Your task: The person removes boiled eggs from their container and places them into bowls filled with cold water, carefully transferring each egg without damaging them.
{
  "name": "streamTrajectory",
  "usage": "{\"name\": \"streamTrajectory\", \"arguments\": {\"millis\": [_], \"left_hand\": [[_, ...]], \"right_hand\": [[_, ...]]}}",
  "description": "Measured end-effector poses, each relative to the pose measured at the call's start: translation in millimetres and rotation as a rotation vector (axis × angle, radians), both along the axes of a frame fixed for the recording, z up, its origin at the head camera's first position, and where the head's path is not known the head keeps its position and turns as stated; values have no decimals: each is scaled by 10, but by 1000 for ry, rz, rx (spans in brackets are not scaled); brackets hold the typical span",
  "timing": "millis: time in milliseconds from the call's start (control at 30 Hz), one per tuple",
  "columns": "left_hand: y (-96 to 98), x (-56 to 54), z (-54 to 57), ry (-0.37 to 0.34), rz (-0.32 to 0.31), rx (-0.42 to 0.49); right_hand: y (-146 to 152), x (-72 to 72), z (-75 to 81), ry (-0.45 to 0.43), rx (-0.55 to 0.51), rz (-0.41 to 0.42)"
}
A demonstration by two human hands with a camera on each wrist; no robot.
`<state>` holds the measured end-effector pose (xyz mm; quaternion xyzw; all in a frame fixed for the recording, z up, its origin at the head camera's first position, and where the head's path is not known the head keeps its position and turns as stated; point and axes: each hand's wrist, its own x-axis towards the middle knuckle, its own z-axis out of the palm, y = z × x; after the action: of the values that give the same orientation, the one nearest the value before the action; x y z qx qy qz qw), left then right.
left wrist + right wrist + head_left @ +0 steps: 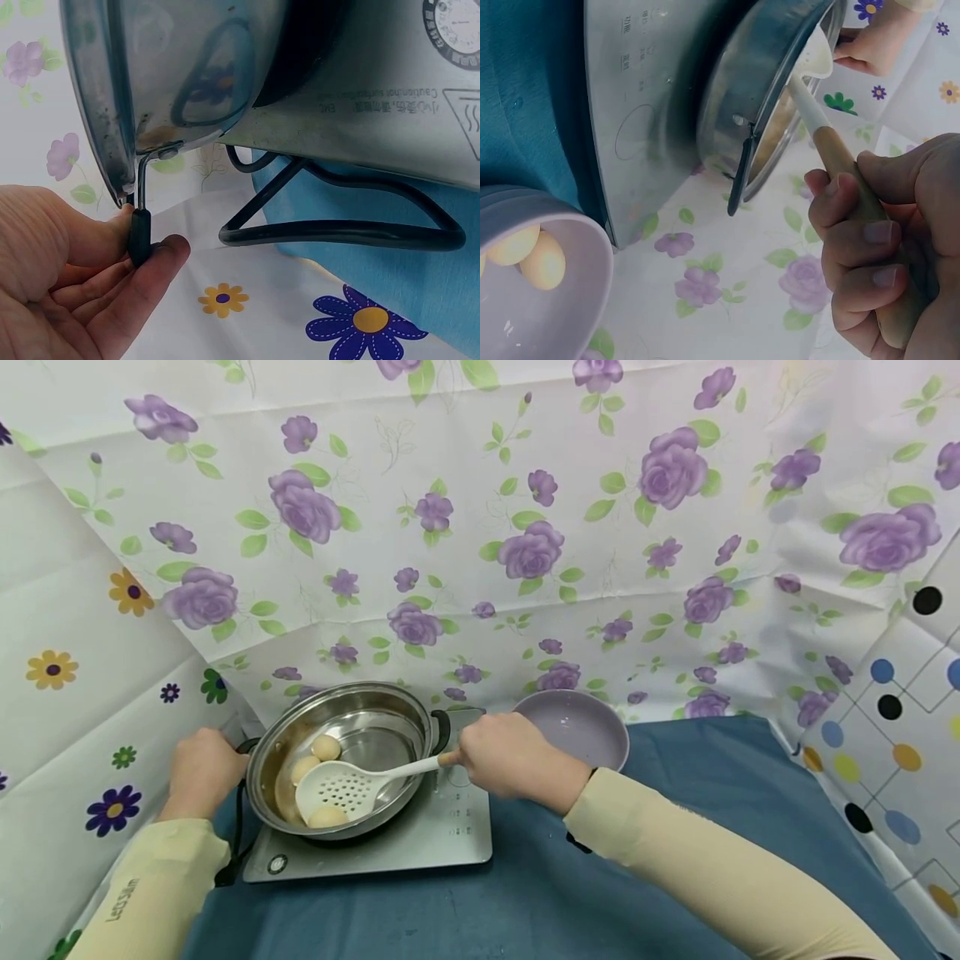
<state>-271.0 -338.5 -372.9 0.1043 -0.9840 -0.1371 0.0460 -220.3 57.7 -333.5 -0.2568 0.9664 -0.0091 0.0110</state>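
Observation:
My left hand (pixel 202 772) pinches the dark side handle (pixel 140 236) of a steel pan (pixel 258 777) between thumb and fingers. My right hand (pixel 506 756) grips the wooden handle (pixel 847 169) of a white slotted spoon (pixel 348 787), whose perforated bowl is down inside the pan. Two brown eggs, one egg (pixel 326 747) farther back and another egg (pixel 303 768) partly behind the spoon, lie at the pan's left side. A third egg (pixel 327 816) is at the spoon's near edge, close to the pan's front wall.
The pan stands on a flat silver induction cooker (pixel 442 843) with a black cord at its left. A lilac bowl (pixel 573 727) holding several eggs (pixel 543 260) is behind my right forearm. Blue cloth (pixel 547 893) covers the table; flowered sheets (pixel 480 510) rise behind and beside it.

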Motion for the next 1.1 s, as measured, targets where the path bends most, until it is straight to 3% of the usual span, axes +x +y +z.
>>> {"name": "streamTrajectory", "arguments": {"millis": [133,400,733,1100], "left_hand": [[-2,16,-2,3,-2,-1],[12,31,4,17,-7,-1],[-1,1,-14,12,7,15],[-7,-6,-16,-1,22,18]], "right_hand": [[8,-5,3,-38,-36,-13],[64,-42,1,-223,-191,-89],[119,-86,18,-388,-306,-145],[177,-123,30,-453,-407,-202]]}}
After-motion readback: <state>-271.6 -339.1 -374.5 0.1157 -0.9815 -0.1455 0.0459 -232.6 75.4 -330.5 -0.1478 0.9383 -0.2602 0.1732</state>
